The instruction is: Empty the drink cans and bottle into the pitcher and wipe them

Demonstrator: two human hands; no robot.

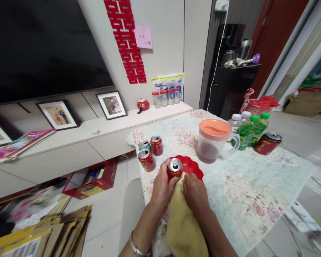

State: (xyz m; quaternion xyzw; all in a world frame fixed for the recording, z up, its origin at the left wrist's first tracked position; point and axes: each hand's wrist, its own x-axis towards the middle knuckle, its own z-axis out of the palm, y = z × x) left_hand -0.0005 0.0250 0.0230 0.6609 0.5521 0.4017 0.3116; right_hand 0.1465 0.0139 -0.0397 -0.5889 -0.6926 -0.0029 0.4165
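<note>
A red drink can [174,167] is gripped around its side by my left hand [160,184]; its top faces up toward me. My right hand [194,189] has its fingers closed on a yellow cloth [186,225], whose upper end touches the can. The rest of the cloth hangs down between my forearms. Under the can and hands lies a red scalloped plate [194,167]. Left of it stand two more red cans, one nearer [147,160] and one farther [156,145], with a green can [144,145] partly hidden between them.
A lidded plastic jug [211,142] stands beyond the plate. Several bottles [246,134] and a large dark red can [267,143] are at the table's right. A low cabinet [133,123] runs along the wall. Cardboard [66,228] and a red box [96,180] lie on the floor at left.
</note>
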